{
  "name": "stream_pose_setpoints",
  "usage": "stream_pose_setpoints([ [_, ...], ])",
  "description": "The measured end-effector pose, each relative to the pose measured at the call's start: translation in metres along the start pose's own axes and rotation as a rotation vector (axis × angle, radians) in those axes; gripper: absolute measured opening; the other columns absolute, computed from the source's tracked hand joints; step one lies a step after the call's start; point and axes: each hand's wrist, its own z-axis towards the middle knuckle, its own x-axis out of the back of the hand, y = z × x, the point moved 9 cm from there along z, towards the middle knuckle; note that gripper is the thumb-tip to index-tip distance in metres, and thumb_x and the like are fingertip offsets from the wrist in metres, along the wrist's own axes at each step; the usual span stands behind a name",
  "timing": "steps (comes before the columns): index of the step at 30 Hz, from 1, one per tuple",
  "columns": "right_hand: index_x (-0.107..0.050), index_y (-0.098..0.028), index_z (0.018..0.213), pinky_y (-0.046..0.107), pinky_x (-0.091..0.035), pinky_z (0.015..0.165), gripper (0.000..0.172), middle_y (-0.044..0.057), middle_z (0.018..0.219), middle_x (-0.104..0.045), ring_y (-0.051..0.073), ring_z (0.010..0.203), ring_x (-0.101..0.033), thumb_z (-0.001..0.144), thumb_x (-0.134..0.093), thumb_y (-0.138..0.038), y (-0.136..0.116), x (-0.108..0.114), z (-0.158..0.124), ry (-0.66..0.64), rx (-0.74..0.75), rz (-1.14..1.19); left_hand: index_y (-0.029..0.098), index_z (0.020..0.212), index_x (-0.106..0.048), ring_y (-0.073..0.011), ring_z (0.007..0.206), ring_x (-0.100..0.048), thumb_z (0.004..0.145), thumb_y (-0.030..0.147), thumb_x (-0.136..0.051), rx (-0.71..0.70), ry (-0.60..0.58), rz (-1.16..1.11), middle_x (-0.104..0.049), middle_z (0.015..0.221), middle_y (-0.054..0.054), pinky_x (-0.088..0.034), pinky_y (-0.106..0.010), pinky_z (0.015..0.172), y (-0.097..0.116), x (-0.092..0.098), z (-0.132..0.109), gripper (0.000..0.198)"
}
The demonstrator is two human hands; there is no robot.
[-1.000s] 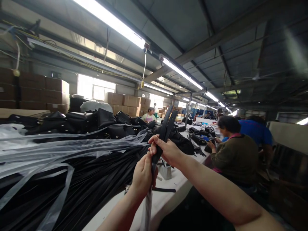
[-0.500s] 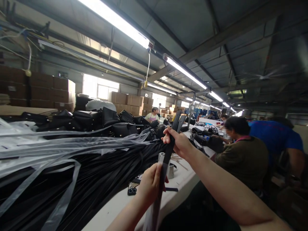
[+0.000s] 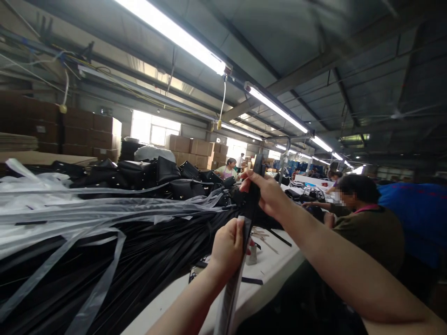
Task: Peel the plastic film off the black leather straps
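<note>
I hold a long black strap upright in front of me with both hands. My right hand is closed round its upper part, just below the top end. My left hand is closed round it lower down, where a clear plastic sleeve covers the strap and hangs toward the bottom edge. To the left lies a big heap of black straps with loose clear plastic strips on top.
A white worktable runs away from me, with small tools and strap bits on it. Black bags pile up behind the heap. A person in a brown top sits at the right; others work farther back. Cardboard boxes stand by the windows.
My right hand has slid up the strap to near its top end, and my left hand has risen a little. The view has shifted slightly to the left.
</note>
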Motion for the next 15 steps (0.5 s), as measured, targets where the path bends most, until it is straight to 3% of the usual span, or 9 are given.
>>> stream_pose_setpoints([
  [3, -0.065, -0.015, 0.077, 0.025, -0.049, 0.058, 0.031, 0.001, 0.055, -0.064, 0.013, 0.054, -0.06, 0.086, -0.068, -0.044, -0.03, 0.01, 0.025, 0.06, 0.072, -0.037, 0.021, 0.072, -0.055, -0.0182, 0.047, -0.065, 0.096, 0.059, -0.032, -0.017, -0.021, -0.032, -0.07, 0.064, -0.005, -0.044, -0.024, 0.043, 0.007, -0.006, 0.006, 0.05],
  [5, -0.061, -0.016, 0.075, 0.026, -0.049, 0.054, 0.032, 0.002, 0.055, -0.065, 0.014, 0.052, -0.061, 0.089, -0.063, -0.044, -0.031, 0.006, 0.035, 0.042, 0.035, -0.071, 0.021, 0.074, -0.054, -0.0192, 0.049, -0.066, 0.096, 0.059, -0.034, -0.009, -0.003, -0.096, -0.071, 0.065, -0.006, -0.044, -0.024, 0.041, 0.016, -0.003, 0.015, 0.048],
  [9, -0.056, -0.017, 0.074, 0.026, -0.05, 0.051, 0.033, 0.003, 0.055, -0.066, 0.014, 0.049, -0.061, 0.09, -0.062, -0.045, -0.006, -0.02, 0.026, -0.079, -0.084, -0.063, 0.02, 0.078, -0.055, -0.0189, 0.045, -0.065, 0.092, 0.061, -0.042, -0.025, 0.046, -0.189, -0.071, 0.062, -0.005, -0.044, -0.023, 0.037, 0.04, 0.014, 0.038, 0.045],
  [11, -0.055, -0.018, 0.077, 0.023, -0.044, 0.04, 0.034, 0.003, 0.061, -0.069, 0.012, 0.041, -0.056, 0.089, -0.061, -0.048, 0.01, -0.032, 0.013, -0.15, -0.146, -0.05, 0.019, 0.083, -0.056, -0.0197, 0.044, -0.065, 0.09, 0.062, -0.046, -0.042, 0.079, -0.228, -0.071, 0.062, -0.004, -0.047, -0.024, 0.037, 0.047, 0.021, 0.045, 0.044],
  [13, -0.055, -0.018, 0.082, 0.021, -0.038, 0.035, 0.034, 0.003, 0.068, -0.072, 0.01, 0.037, -0.052, 0.087, -0.061, -0.051, 0.02, -0.038, 0.004, -0.198, -0.162, -0.051, 0.02, 0.088, -0.056, -0.0197, 0.04, -0.064, 0.088, 0.062, -0.048, -0.035, 0.093, -0.245, -0.07, 0.061, -0.002, -0.047, -0.025, 0.034, 0.046, 0.024, 0.047, 0.043],
  [15, -0.057, -0.018, 0.089, 0.022, -0.043, 0.041, 0.034, 0.004, 0.071, -0.073, 0.012, 0.044, -0.058, 0.084, -0.066, -0.05, 0.02, -0.034, 0.003, -0.194, -0.107, -0.048, 0.02, 0.086, -0.055, -0.0178, 0.035, -0.06, 0.089, 0.062, -0.047, -0.017, 0.078, -0.237, -0.068, 0.058, -0.002, -0.044, -0.023, 0.031, 0.04, 0.02, 0.045, 0.043],
])
